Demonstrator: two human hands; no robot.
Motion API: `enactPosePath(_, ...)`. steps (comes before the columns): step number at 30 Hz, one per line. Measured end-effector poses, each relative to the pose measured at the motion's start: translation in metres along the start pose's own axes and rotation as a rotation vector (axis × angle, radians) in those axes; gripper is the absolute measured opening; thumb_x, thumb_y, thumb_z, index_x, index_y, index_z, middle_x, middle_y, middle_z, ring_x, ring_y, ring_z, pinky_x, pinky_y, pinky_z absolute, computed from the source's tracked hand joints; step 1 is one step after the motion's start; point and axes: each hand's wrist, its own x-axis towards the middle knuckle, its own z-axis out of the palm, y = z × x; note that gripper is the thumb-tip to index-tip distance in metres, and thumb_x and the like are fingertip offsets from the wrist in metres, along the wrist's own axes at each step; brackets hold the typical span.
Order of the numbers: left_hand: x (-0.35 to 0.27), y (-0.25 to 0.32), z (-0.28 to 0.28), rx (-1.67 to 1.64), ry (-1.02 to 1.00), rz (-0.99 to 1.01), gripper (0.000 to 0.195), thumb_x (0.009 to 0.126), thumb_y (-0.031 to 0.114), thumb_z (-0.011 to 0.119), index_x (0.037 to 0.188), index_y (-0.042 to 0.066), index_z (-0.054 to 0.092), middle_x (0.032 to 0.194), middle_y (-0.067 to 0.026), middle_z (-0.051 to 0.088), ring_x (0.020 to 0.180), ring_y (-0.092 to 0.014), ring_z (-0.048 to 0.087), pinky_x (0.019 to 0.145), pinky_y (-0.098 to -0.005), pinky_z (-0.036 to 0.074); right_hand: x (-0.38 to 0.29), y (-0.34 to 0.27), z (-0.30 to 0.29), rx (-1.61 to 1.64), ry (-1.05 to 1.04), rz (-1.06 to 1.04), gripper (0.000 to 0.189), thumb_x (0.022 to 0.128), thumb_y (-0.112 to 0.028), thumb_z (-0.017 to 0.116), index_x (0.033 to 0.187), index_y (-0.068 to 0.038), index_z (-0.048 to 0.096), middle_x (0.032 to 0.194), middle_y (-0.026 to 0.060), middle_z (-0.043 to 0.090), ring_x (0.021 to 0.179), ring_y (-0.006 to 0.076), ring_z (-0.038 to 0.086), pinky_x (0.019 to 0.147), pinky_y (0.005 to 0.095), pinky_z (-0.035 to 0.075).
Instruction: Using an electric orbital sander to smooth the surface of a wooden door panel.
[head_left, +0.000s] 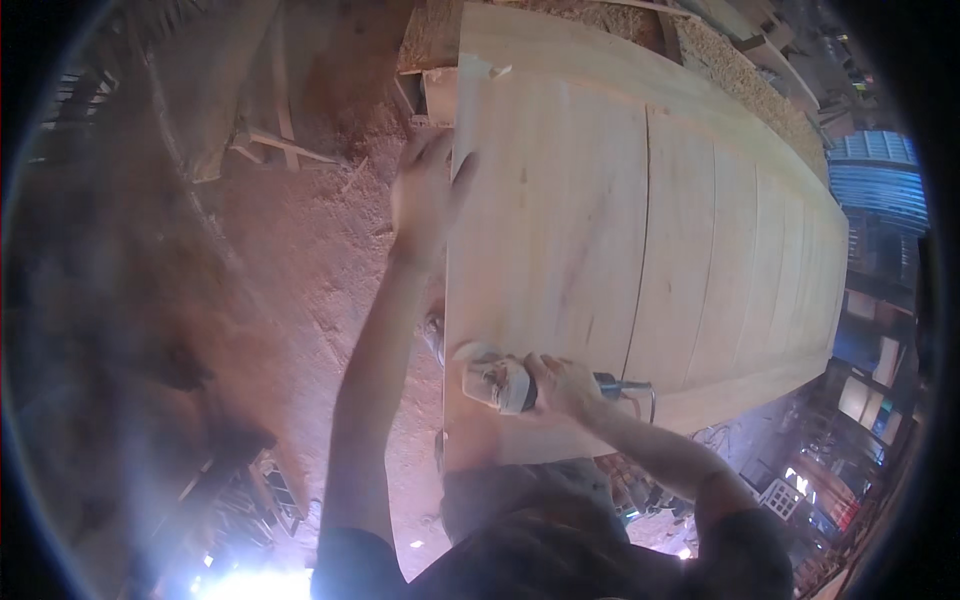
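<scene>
A large pale wooden panel door (555, 225) lies flat before me, with grooves running across it between its boards. My right hand (562, 386) is wrapped around the body of a dust-coated angle grinder (499, 384). The grinder's disc end rests at the panel's near left corner, and its power cord (652, 405) trails from the rear on the right. Farther up, my left hand (424, 191) is at the panel's left edge, its thumb over the top face. Blur hides whether those fingers grip the edge.
Sawdust covers the floor (300, 292) to the left, where wooden offcuts (289, 146) lie. Beyond the panel is a heap of shavings (742, 82). A wooden box-like block (439, 94) stands beside the far left corner. Dust hazes the left side.
</scene>
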Motion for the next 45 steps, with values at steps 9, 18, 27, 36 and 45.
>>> enactPosePath(9, 0.120, -0.061, 0.132, 0.355, 0.035, 0.213, 0.024, 0.082, 0.026, 0.071, 0.103, 0.016, 0.064, 0.102, -0.0038, 0.064, 0.105, -0.026, 0.059, 0.084, -0.0414, 0.051, 0.011, 0.026, -0.050, 0.198, 0.268, 0.066, 0.067, 0.069, -0.034, 0.082, 0.120, -0.006, 0.050, 0.098, 0.0155, 0.066, 0.082, 0.0360, 0.069, 0.072, 0.0447, 0.056)
enactPosePath(18, 0.154, -0.101, 0.095, -0.282, 0.143, -0.397, 0.021, 0.097, 0.020, 0.058, 0.105, 0.001, 0.058, 0.097, -0.0112, 0.064, 0.090, -0.024, 0.065, 0.073, -0.0363, 0.058, 0.097, 0.065, -0.138, 0.563, 0.535, 0.051, 0.052, 0.071, -0.027, 0.080, 0.106, -0.002, 0.053, 0.084, 0.0225, 0.068, 0.077, 0.0401, 0.069, 0.064, 0.0454, 0.056)
enactPosePath(27, 0.131, -0.102, 0.091, -0.913, 0.144, -0.834, 0.037, 0.105, 0.027, 0.040, 0.130, 0.000, 0.038, 0.113, -0.0181, 0.060, 0.108, -0.031, 0.065, 0.082, -0.0410, 0.061, 0.162, 0.067, -0.216, 0.248, 0.393, 0.120, 0.064, 0.074, -0.037, 0.077, 0.121, 0.000, 0.054, 0.101, 0.0238, 0.068, 0.095, 0.0400, 0.068, 0.080, 0.0456, 0.054)
enactPosePath(36, 0.107, -0.123, 0.100, -1.345, 0.210, -0.907, 0.061, 0.104, 0.045, 0.031, 0.143, -0.001, 0.029, 0.135, -0.0261, 0.050, 0.122, -0.039, 0.055, 0.097, -0.0476, 0.053, 0.248, 0.077, -0.290, 0.271, 0.576, -0.012, 0.060, 0.068, -0.039, 0.076, 0.113, -0.003, 0.064, 0.104, 0.0182, 0.068, 0.098, 0.0318, 0.065, 0.085, 0.0421, 0.052)
enactPosePath(45, 0.089, -0.131, 0.109, -1.731, 0.126, -0.870, 0.101, 0.091, 0.077, 0.028, 0.155, 0.003, 0.001, 0.154, -0.0308, 0.021, 0.143, -0.044, 0.026, 0.119, -0.0492, 0.024, 0.269, 0.074, -0.286, 0.105, 0.502, -0.114, 0.059, 0.071, -0.040, 0.075, 0.114, -0.002, 0.064, 0.104, 0.0157, 0.069, 0.098, 0.0269, 0.065, 0.086, 0.0389, 0.051)
